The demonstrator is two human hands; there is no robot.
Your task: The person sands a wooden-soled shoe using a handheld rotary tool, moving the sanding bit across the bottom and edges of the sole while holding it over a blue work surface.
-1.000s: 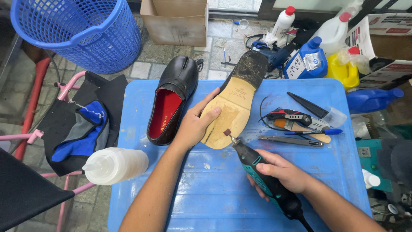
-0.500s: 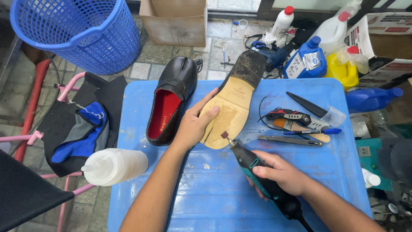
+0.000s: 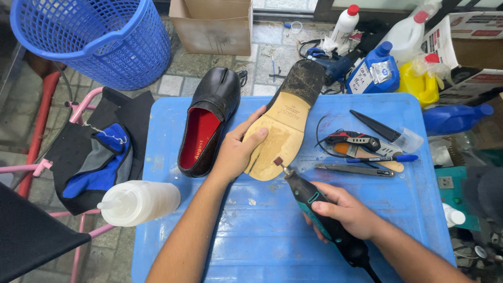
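A shoe lies sole-up (image 3: pixel 285 123) on the blue plastic table (image 3: pixel 262 230), its sole tan at the front and dark at the heel. My left hand (image 3: pixel 238 149) rests on the sole's left edge, thumb across the toe part. My right hand (image 3: pixel 348 212) grips a black-and-teal rotary tool (image 3: pixel 314 204); its small grinding bit sits at the toe edge of the sole. A second black shoe with a red lining (image 3: pixel 207 123) stands upright just left of my left hand.
Cutters, a pen, a knife and a black blade (image 3: pixel 367 149) lie right of the sole. A translucent squeeze bottle (image 3: pixel 139 202) lies at the table's left edge. A blue basket (image 3: pixel 94 39), a cardboard box (image 3: pixel 215 23) and several bottles (image 3: pixel 377 68) stand beyond the table.
The rotary tool's tip has shifted slightly along the toe edge of the sole. My left hand stays on the sole.
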